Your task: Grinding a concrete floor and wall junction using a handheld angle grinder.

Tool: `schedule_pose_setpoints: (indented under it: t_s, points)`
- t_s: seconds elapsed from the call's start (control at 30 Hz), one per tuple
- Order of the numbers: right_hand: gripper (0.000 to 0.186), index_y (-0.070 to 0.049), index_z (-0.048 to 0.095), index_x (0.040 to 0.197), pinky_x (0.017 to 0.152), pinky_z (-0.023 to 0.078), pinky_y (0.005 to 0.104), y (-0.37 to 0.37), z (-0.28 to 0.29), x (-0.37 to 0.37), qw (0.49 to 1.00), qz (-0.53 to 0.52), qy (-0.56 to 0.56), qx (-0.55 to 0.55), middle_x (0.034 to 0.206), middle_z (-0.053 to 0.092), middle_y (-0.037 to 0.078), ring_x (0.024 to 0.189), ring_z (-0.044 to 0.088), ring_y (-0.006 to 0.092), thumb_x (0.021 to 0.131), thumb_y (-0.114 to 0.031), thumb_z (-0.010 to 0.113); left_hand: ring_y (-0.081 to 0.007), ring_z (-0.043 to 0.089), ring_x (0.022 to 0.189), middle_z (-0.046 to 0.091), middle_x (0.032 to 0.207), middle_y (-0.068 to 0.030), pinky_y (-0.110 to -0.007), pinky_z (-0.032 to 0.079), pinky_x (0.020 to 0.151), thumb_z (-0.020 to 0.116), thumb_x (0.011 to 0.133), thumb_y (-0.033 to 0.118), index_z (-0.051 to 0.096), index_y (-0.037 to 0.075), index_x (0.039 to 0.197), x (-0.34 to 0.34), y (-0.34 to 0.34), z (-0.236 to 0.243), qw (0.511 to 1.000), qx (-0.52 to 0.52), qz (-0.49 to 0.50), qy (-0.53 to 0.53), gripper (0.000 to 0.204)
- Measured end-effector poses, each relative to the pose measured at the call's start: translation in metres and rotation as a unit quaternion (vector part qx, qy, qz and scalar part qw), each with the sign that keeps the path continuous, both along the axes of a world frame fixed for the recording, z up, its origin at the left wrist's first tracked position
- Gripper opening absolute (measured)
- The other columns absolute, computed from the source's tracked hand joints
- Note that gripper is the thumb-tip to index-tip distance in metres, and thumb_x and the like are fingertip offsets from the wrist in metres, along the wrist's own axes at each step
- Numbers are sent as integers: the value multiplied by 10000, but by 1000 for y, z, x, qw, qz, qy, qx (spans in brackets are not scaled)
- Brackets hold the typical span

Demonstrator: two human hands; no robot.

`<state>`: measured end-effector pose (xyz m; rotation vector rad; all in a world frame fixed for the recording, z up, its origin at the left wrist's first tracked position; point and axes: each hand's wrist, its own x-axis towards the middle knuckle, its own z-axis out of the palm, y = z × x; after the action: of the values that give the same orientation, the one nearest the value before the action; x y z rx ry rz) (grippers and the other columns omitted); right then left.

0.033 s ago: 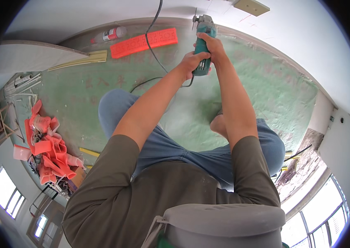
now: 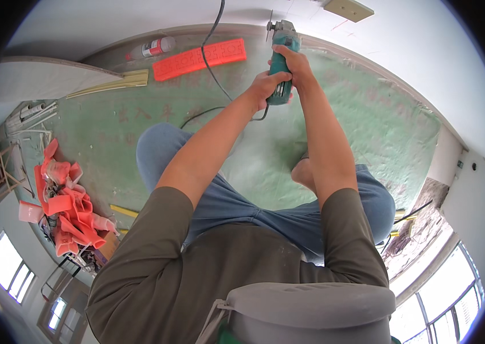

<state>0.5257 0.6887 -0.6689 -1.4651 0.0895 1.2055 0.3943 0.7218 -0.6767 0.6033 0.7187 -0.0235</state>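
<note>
A teal angle grinder [image 2: 281, 74] is held out in front of me at the foot of the white wall [image 2: 403, 63]. My left hand [image 2: 266, 86] is closed round the rear of its body. Farther forward, my right hand [image 2: 293, 63] wraps the body just behind the metal gear head [image 2: 282, 26]. The thin cutting disc [image 2: 270, 26] stands edge-on, upright, at the wall; whether it cuts into the surface I cannot tell. A dark power cord [image 2: 212, 69] runs near the tool and loops over a red-orange plastic strip [image 2: 199, 58] to the left.
A plastic bottle [image 2: 153, 48] lies by the wall beyond the strip. Green sheeting [image 2: 368, 126] covers the floor. Yellowish trim strips [image 2: 110, 83] lie at left, near a heap of crumpled orange-red material [image 2: 76, 212]. A beige wall plate [image 2: 349, 10] sits above right of the disc.
</note>
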Motion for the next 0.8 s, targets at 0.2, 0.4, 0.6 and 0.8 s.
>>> schedule_pose_setpoints:
  t_s: [0.2, 0.4, 0.6, 0.8]
  points:
    - [441, 103, 592, 1063, 587, 590, 383, 2, -1, 2, 1000, 3, -7, 0, 880, 630, 152, 744, 674, 255, 793, -210, 745, -245, 672, 684, 649, 869, -103, -394, 591, 611, 708, 847, 212, 582, 18, 1041, 2, 2, -2, 1000, 0, 1, 6, 302]
    - [449, 103, 590, 1069, 583, 592, 388, 5, -4, 5, 1000, 9, -7, -5, 882, 637, 159, 739, 675, 257, 794, -216, 744, -245, 672, 684, 649, 866, -108, -391, 591, 619, 709, 848, 212, 585, 16, 1038, 5, 6, -6, 1000, -2, 2, 4, 301]
    - [459, 99, 582, 1085, 587, 596, 401, 5, -12, 9, 1000, 8, 4, -10, 886, 640, 166, 745, 675, 267, 798, -217, 749, -245, 673, 697, 653, 874, -108, -393, 592, 634, 713, 846, 217, 583, 13, 1051, 8, 5, -7, 1000, -12, 1, 13, 316]
    - [480, 99, 570, 1108, 599, 598, 418, 10, -16, 7, 1000, 6, 11, -15, 899, 633, 161, 755, 674, 270, 799, -219, 756, -253, 677, 709, 658, 883, -110, -392, 590, 641, 711, 848, 232, 592, 15, 1050, 4, 10, -9, 1000, -10, -3, 15, 319]
